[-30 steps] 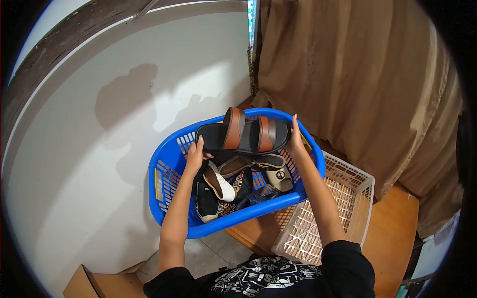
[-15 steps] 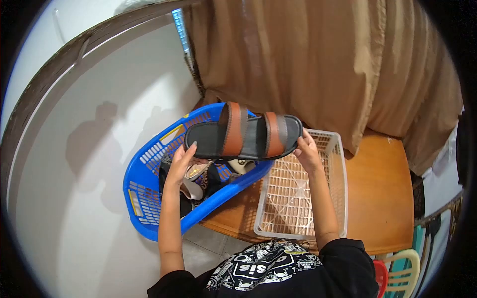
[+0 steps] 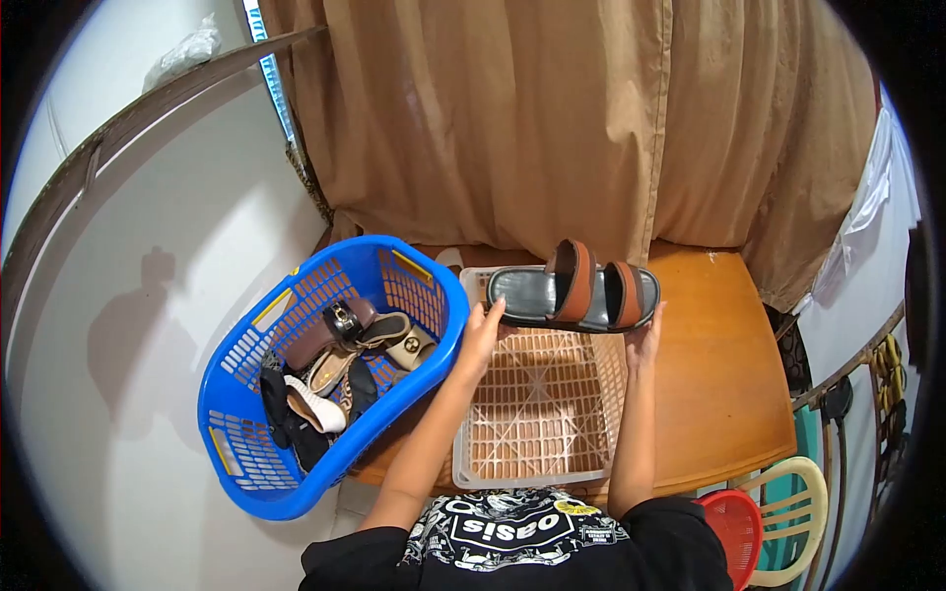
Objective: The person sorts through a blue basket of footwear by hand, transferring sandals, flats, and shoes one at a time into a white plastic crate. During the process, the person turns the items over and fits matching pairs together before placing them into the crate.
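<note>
the person's left hand (image 3: pixel 480 338) gripped one end of a black sandal (image 3: pixel 596 298) with two brown straps, and the right hand (image 3: pixel 644 342) gripped the other end. the sandal was held level above the far part of a clear plastic crate (image 3: pixel 537 399) on a wooden table (image 3: pixel 724 364). beside the crate, a blue basket (image 3: pixel 379 424) held several other shoes (image 3: pixel 317 402), one of them white.
</note>
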The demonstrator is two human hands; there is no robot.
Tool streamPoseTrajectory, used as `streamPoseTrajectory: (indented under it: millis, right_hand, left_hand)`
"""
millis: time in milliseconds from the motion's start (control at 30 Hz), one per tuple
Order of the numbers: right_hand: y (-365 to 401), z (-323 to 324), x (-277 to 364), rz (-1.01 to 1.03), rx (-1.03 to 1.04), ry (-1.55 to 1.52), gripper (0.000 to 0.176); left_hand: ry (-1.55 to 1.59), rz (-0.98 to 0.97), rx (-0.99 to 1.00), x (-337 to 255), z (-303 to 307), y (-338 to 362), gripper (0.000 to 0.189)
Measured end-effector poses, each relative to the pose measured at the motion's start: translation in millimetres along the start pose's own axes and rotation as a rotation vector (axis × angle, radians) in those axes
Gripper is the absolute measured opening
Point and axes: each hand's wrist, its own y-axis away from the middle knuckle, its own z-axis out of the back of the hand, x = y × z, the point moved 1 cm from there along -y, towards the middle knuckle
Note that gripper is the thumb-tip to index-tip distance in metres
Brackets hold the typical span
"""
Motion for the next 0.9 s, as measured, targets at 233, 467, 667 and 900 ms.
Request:
streamPoseTrajectory:
  millis: [233, 467, 667, 900]
  right_hand:
    - [-15, 25, -17, 0.040, -0.280, 0.254, 0.047]
    - [-17, 26, -59, 0.126, -0.087, 0.519, 0.032]
    - [-7, 25, -77, -0.070, -0.069, 0.642, 0.039]
    - [-1, 54, -119, -0.410, -0.305, 0.580, 0.045]
  left_hand:
    - [0.167, 0.155, -0.262, 75, -10, -41, 0.037]
    - [0.338, 0.450, -0.419, 138, 31, -56, 0.037]
    - [0.694, 0.701, -0.509, 167, 46, -73, 0.042]
    - [0.562, 0.720, -0.638, 210, 58, -72, 0.048]
